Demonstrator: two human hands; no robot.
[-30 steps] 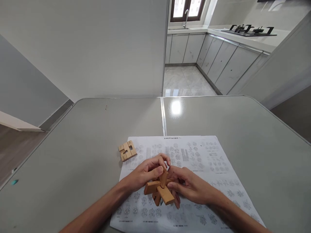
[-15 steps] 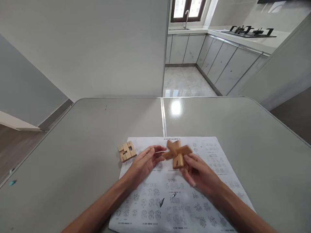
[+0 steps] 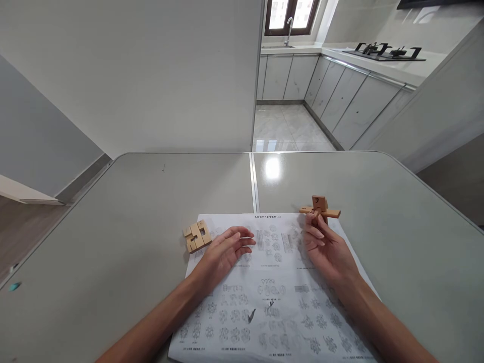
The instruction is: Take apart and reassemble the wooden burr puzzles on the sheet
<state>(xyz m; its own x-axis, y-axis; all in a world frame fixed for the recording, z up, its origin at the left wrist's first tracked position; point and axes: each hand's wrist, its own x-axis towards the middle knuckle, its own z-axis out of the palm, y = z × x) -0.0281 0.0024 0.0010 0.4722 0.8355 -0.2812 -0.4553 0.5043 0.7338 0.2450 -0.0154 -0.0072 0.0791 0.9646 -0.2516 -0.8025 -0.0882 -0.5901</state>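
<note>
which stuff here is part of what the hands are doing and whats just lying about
In use:
crossed wooden pieces, held in the right hand
printed sheet, below the open left hand

Lying about:
flat wooden block, untouched, though perhaps related
small teal object, far left
stove, background

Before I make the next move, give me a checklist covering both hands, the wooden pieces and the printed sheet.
1. Right hand has the crossed wooden piece: ok, pinched in the fingertips.
2. Left hand free: ok, fingers apart, holding nothing.
3. Crossed wooden piece's bars fully seated: cannot tell, fingers cover part of it.
4. Flat wooden block clear of the printed sheet: not ok, it overlaps the left edge.
5. Printed sheet fully visible: not ok, hands and forearms cover parts.
</note>
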